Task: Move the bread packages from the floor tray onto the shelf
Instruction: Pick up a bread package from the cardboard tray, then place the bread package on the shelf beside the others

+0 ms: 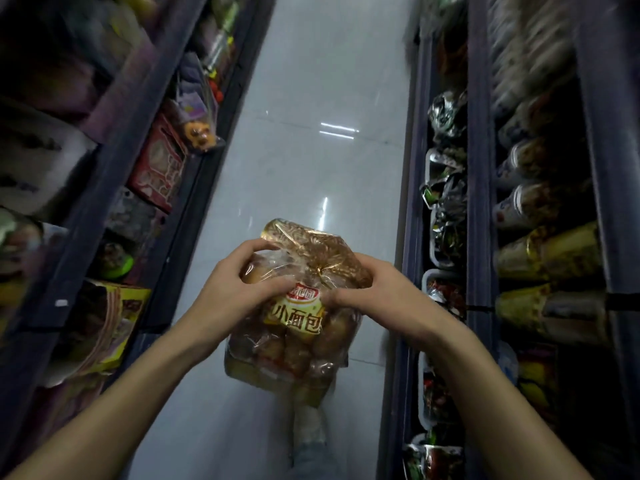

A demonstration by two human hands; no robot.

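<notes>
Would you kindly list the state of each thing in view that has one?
bread package: sealed, tied at the neck, held in the air over the aisle floor, not yet on a shelf.
left hand: closed on the package's upper left.
right hand: closed on the package's upper right.
shelves on the right: stocked with packets and cups.

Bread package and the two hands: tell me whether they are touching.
Touching. The head view shows the left hand and right hand both gripping the bread package near its tied top, fingers pressed into the plastic.
</notes>
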